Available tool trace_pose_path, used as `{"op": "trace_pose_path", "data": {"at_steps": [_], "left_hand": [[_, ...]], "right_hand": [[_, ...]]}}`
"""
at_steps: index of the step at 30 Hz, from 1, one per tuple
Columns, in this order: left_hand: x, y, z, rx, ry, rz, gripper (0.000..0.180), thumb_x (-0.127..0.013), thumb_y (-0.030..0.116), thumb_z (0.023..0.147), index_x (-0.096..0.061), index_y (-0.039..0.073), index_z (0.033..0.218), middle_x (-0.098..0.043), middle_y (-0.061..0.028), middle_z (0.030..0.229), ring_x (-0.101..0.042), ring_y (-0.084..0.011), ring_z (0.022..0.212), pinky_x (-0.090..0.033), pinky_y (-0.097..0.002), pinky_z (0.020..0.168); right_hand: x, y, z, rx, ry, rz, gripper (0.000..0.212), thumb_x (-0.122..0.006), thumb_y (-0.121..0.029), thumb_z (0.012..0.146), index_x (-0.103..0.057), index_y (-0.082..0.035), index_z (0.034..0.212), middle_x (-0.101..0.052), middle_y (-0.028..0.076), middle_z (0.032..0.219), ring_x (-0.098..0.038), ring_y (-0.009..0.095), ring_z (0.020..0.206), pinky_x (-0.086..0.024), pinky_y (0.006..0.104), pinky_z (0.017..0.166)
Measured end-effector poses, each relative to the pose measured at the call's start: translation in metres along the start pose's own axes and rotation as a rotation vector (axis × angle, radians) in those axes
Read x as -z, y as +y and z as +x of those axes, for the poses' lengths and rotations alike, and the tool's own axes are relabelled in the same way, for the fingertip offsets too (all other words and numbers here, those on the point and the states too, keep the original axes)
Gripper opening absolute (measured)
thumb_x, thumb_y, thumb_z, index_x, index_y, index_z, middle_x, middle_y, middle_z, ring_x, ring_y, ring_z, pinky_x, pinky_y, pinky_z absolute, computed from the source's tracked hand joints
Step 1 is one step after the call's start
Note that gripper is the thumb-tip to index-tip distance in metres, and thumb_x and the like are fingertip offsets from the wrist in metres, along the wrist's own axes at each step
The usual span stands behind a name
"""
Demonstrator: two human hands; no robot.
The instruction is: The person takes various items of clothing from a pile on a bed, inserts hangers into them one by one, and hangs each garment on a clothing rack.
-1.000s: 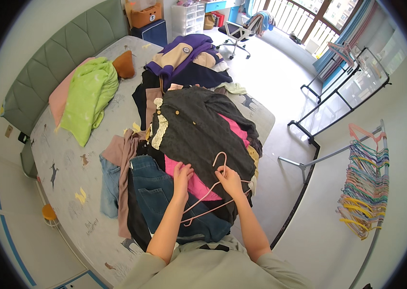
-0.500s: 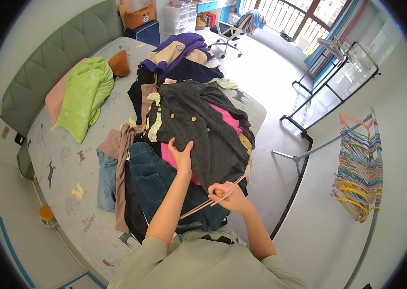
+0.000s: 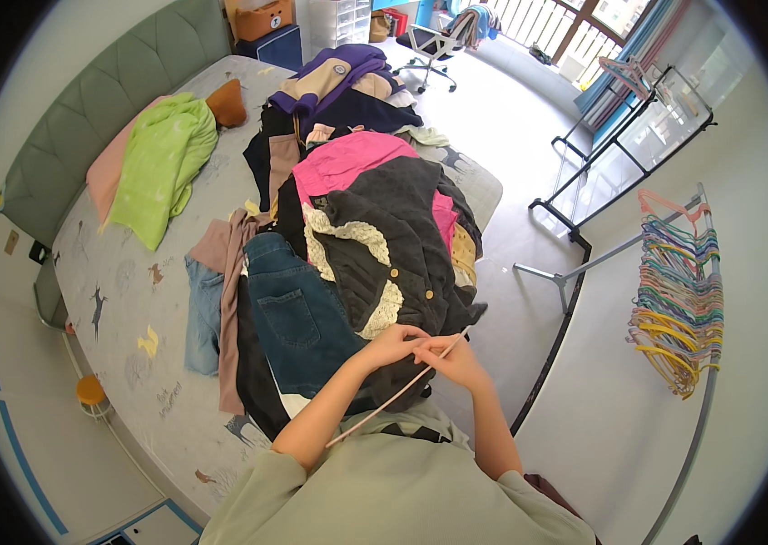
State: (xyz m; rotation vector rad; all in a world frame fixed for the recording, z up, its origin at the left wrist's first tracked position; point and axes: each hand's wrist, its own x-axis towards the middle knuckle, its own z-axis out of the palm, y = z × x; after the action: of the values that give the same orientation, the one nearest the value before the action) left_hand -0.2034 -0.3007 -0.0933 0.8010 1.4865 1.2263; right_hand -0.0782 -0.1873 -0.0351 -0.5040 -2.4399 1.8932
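A dark grey buttoned shirt [image 3: 406, 263] with cream lace trim lies across the clothes pile in front of me. My left hand [image 3: 390, 347] is closed at its near edge, seemingly pinching the cloth, with the fingertips meeting my other hand. In my right hand [image 3: 454, 361] is a thin pale pink clothes hanger [image 3: 375, 411], slanting from the fingers down toward my left forearm. Part of the hanger is hidden by the hands and cloth. Just left of the shirt lie dark blue jeans [image 3: 297, 318]. Bright pink cloth [image 3: 347, 163] shows beyond it.
The pile covers part of a patterned bed [image 3: 148, 318]; a purple and beige garment [image 3: 334, 82] lies at its far end. A green blanket [image 3: 161, 168] is at the left. On my right, a metal stand [image 3: 703, 400] carries many coloured hangers [image 3: 674, 300]. A black rack [image 3: 620, 173] stands farther off.
The grey shirt has been drawn toward me and turned, so its lace trim is now nearer and more pink cloth shows. My left hand has come down beside my right, which still holds the hanger.
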Motion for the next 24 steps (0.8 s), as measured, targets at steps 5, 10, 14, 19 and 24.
{"op": "trace_pose_path", "data": {"at_steps": [5, 10, 14, 19, 24], "left_hand": [[0.006, 0.013, -0.030, -0.064, 0.435, 0.171, 0.017, -0.057, 0.017, 0.084, -0.065, 0.005, 0.093, -0.063, -0.0073, 0.076, -0.058, -0.0142, 0.063, -0.044, -0.0264, 0.058], [0.032, 0.044, -0.044, -0.192, 1.021, 0.302, 0.008, -0.064, 0.012, 0.078, -0.060, 0.005, 0.078, -0.053, -0.0049, 0.062, -0.054, -0.0164, 0.054, -0.043, -0.0273, 0.053], [0.049, 0.016, -0.042, -0.034, 0.994, 0.297, 0.031, -0.071, 0.017, 0.072, -0.047, 0.006, 0.088, -0.050, -0.0055, 0.071, -0.054, -0.0186, 0.057, -0.045, -0.0312, 0.055], [0.035, -0.006, -0.035, 0.026, 1.008, 0.335, 0.044, -0.072, 0.017, 0.070, -0.040, 0.007, 0.098, -0.053, -0.0085, 0.076, -0.058, -0.0275, 0.069, -0.046, -0.0361, 0.061], [0.028, -0.013, -0.037, 0.136, 0.894, 0.398, 0.017, -0.058, 0.015, 0.077, -0.046, 0.003, 0.081, -0.055, -0.0168, 0.059, -0.058, -0.0366, 0.056, -0.044, -0.0432, 0.050]], "right_hand": [[0.010, 0.005, 0.012, 0.092, 0.063, -0.094, 0.021, -0.054, -0.023, 0.088, -0.066, -0.006, 0.085, -0.054, 0.003, 0.058, -0.047, 0.007, 0.053, -0.037, 0.0234, 0.052], [0.029, -0.027, 0.027, 0.104, 0.083, -0.216, 0.017, -0.054, -0.022, 0.088, -0.065, -0.011, 0.093, -0.033, -0.001, 0.047, -0.033, 0.009, 0.044, -0.026, 0.0283, 0.045], [0.038, -0.077, 0.049, 0.153, 0.055, -0.319, 0.024, -0.058, -0.019, 0.085, -0.061, -0.014, 0.108, -0.032, 0.001, 0.045, -0.033, 0.013, 0.040, -0.027, 0.0301, 0.045], [0.029, -0.100, 0.090, 0.242, 0.009, -0.545, 0.031, -0.054, -0.022, 0.087, -0.054, -0.017, 0.117, -0.040, 0.007, 0.047, -0.046, 0.023, 0.043, -0.034, 0.0355, 0.046], [-0.005, -0.078, 0.151, 0.180, -0.349, -0.566, 0.042, -0.048, -0.022, 0.086, -0.044, -0.014, 0.127, -0.058, 0.008, 0.066, -0.057, 0.024, 0.061, -0.042, 0.0343, 0.058]]}}
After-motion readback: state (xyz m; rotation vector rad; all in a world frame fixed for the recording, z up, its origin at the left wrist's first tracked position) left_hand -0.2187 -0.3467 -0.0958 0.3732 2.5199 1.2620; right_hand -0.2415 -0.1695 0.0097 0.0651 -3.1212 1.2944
